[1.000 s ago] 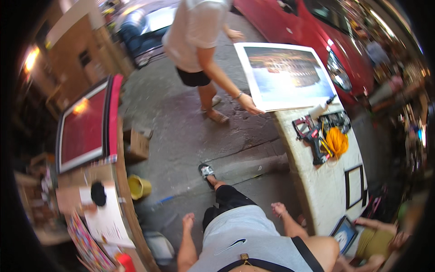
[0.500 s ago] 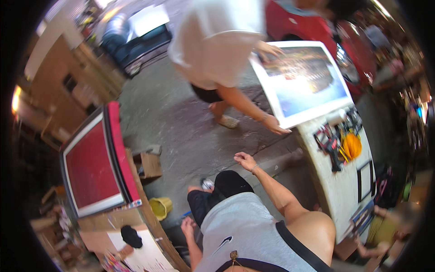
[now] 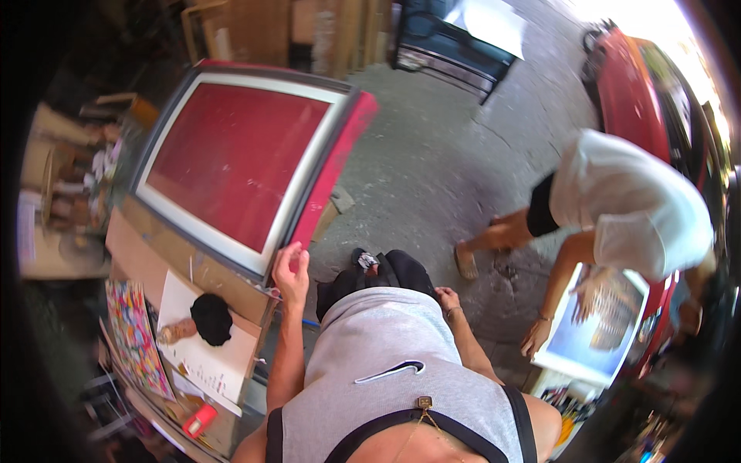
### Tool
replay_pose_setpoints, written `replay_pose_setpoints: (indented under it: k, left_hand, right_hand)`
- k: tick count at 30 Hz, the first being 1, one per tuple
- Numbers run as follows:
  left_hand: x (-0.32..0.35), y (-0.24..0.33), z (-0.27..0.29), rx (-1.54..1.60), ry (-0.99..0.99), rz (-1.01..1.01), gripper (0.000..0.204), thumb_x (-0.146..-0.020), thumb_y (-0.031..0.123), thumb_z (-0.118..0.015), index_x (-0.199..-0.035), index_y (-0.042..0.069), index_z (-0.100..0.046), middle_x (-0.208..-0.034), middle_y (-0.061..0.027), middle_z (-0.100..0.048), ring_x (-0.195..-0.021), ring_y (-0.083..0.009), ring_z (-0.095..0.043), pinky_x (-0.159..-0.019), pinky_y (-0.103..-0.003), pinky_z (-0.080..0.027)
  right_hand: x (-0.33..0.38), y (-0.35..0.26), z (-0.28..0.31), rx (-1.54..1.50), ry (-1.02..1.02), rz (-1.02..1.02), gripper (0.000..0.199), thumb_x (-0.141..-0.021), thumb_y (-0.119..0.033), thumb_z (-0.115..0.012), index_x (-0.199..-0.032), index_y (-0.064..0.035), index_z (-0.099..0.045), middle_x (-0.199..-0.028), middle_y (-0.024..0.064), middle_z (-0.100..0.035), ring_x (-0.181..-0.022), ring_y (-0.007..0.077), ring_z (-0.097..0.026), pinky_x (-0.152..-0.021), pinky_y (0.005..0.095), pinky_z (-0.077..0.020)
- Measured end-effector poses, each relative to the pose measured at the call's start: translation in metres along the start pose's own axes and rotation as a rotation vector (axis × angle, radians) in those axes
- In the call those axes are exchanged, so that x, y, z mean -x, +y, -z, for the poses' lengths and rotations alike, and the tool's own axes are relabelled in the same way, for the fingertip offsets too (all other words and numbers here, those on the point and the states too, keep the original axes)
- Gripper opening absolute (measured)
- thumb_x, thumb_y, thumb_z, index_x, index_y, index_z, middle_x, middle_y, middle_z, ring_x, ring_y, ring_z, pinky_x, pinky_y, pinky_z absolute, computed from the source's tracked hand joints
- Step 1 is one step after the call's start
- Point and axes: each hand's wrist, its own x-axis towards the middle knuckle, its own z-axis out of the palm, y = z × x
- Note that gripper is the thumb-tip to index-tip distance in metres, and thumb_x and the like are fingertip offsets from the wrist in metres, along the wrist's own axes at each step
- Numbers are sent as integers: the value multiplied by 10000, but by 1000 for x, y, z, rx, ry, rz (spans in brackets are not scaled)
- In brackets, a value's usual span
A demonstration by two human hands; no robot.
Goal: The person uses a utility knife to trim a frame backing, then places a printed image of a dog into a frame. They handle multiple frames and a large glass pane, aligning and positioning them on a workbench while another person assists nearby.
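Note:
My left hand point(image 3: 290, 275) is raised at the near right corner of a large picture frame point(image 3: 279, 231). Its fingers are loosely bent and apart, with nothing held; whether they touch the frame's edge I cannot tell. The frame has a dark border, a white inner mat and a red panel point(image 3: 239, 154), and lies on a red-edged board point(image 3: 336, 179). Beside my right thigh hangs my right hand point(image 3: 448, 299), fingers loosely curled and partly hidden, with nothing visible in it.
A person in a white shirt point(image 3: 641, 201) leans over a large print point(image 3: 594, 359) at the right. On the left bench are a black cap-like item point(image 3: 211, 319), white board point(image 3: 220, 366), colourful sheet point(image 3: 139, 332) and red object point(image 3: 201, 420). A red car point(image 3: 633, 92) stands beyond.
My view has turned left toward the red-panelled frame. My left hand has risen to its corner, and my right hand has dropped back to my thigh. The other person now bends lower over the print.

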Motion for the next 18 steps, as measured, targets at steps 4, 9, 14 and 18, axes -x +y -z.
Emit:
replay_pose_setpoints:
  k: [4,9,14,18]
  left_hand:
    - [-40,-49,48,-485,353,22,441,-795,214,-703,-1182,43,-576,-1196,-171,-531,-1102,-355,-497,-935,-461,-404]
    - [-39,-122,77,-625,517,487,744,-779,267,-725,-1383,19,-368,-1231,-233,-529,-1141,-405,-495,-958,-475,-396]
    - [-40,-153,71,-456,599,759,592,-814,221,-677,-1310,-1,-443,-1182,-248,-568,-1125,-396,-539,-955,-444,-423]
    - [-52,-148,61,-348,606,1064,404,-860,181,-550,-1240,42,-538,-1102,-232,-617,-992,-376,-613,-863,-462,-482]
  right_hand:
    - [-25,-124,-14,117,-23,127,273,-858,-326,-669,-1046,-133,-623,-778,-10,-625,-626,115,-586,-497,278,-422]
    - [-56,-315,-65,72,-141,622,189,-865,-237,-663,-966,-77,-650,-756,0,-620,-633,89,-568,-480,240,-404]
    - [-76,-512,-160,147,-237,939,271,-901,-227,-621,-1079,-23,-626,-918,51,-650,-781,130,-600,-625,253,-457]
    - [-82,-624,-260,471,-337,1309,340,-928,-255,-591,-1131,14,-630,-1076,127,-656,-963,221,-624,-868,346,-490]
